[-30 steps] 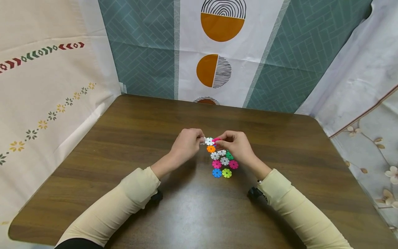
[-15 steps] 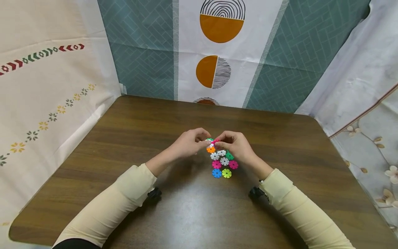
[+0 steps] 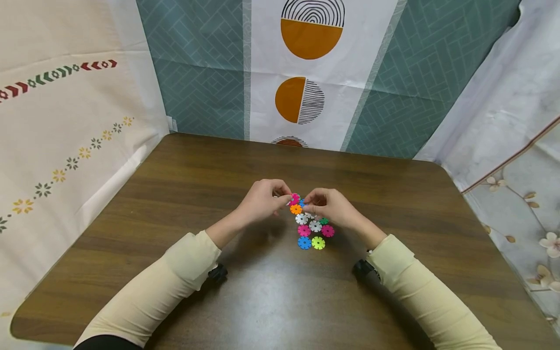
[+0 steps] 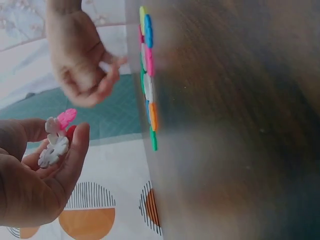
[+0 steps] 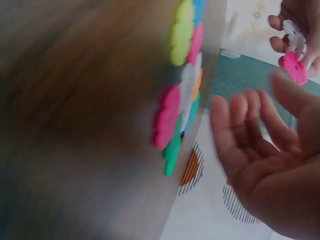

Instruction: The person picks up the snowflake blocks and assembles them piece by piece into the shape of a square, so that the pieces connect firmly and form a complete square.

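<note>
The left hand point(image 4: 39, 182), lower left of the left wrist view, pinches white discs point(image 4: 54, 152) with a pink disc point(image 4: 66, 118) at their upper end, which might drop if that grip slackened, the loosely curled right hand point(image 4: 82, 60), upper left, holding nothing visible.

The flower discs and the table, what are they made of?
The flower discs look like plastic with a smooth finish: each has one bright, even colour and neatly cut notches. The table seems to be wood, or wood-look laminate: brown with streaky grain and a soft shine. I can't tell which.
</note>
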Demonstrator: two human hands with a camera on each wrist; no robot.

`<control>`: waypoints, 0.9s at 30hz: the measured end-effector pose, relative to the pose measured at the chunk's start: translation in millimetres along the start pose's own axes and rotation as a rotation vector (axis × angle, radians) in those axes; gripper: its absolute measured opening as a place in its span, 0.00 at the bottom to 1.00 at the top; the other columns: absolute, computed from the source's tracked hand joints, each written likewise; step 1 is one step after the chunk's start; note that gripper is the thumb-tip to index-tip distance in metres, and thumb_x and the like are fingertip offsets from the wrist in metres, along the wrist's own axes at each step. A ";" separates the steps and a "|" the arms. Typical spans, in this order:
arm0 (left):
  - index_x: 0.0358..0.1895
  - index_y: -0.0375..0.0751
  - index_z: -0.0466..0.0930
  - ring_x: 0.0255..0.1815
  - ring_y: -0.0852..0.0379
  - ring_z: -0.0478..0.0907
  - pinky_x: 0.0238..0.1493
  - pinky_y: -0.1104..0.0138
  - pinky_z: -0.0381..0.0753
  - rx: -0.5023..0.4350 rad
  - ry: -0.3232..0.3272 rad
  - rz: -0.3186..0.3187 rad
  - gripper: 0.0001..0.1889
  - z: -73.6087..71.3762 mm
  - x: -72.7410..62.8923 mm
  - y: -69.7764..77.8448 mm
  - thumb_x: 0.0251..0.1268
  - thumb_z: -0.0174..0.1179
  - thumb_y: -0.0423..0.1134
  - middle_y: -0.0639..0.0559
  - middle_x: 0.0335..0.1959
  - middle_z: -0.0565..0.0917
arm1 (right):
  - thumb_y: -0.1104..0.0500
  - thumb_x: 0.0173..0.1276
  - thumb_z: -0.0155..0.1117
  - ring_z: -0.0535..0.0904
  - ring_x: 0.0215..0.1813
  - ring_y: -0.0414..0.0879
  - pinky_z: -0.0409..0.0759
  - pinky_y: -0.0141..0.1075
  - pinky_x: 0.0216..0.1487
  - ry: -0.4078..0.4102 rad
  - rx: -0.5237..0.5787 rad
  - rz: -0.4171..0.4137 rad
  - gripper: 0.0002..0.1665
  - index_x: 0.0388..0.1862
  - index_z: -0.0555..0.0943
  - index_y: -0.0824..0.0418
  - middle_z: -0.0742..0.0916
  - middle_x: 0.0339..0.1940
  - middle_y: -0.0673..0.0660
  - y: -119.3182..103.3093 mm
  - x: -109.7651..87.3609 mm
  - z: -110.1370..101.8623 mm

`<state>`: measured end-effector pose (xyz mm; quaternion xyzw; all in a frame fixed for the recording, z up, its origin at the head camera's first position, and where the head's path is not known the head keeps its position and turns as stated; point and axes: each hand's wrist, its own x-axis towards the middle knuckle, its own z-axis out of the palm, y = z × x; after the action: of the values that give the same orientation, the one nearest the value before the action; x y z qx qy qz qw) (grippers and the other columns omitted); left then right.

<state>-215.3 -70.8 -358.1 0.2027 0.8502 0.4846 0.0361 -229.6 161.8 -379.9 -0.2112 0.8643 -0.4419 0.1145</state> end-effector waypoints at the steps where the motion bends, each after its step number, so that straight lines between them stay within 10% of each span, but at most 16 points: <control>1: 0.40 0.38 0.84 0.32 0.40 0.84 0.32 0.55 0.87 0.000 0.001 -0.007 0.04 -0.6 -0.3 0.0 0.70 0.65 0.36 0.49 0.36 0.84 | 0.60 0.68 0.72 0.82 0.33 0.54 0.85 0.43 0.37 -0.031 -0.083 0.001 0.09 0.44 0.84 0.61 0.84 0.32 0.54 2.0 -1.1 -0.5; 7: 0.41 0.38 0.84 0.33 0.41 0.83 0.33 0.53 0.87 -0.001 -0.019 -0.013 0.05 -0.3 -1.5 -0.4 0.71 0.64 0.36 0.49 0.37 0.84 | 0.58 0.63 0.77 0.73 0.34 0.46 0.76 0.37 0.32 -0.164 -0.363 -0.066 0.07 0.39 0.87 0.55 0.80 0.31 0.51 7.9 -5.2 4.3; 27: 0.43 0.39 0.84 0.32 0.40 0.83 0.29 0.61 0.85 -0.001 -0.046 -0.012 0.06 0.8 -3.6 0.1 0.72 0.64 0.37 0.44 0.39 0.85 | 0.58 0.62 0.77 0.75 0.43 0.47 0.79 0.35 0.41 -0.267 -0.468 -0.119 0.16 0.49 0.87 0.54 0.82 0.41 0.50 1.0 -3.3 13.3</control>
<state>-211.7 -71.5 -359.0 0.2089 0.8499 0.4801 0.0587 -221.8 154.4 -388.4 -0.3388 0.9061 -0.2045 0.1494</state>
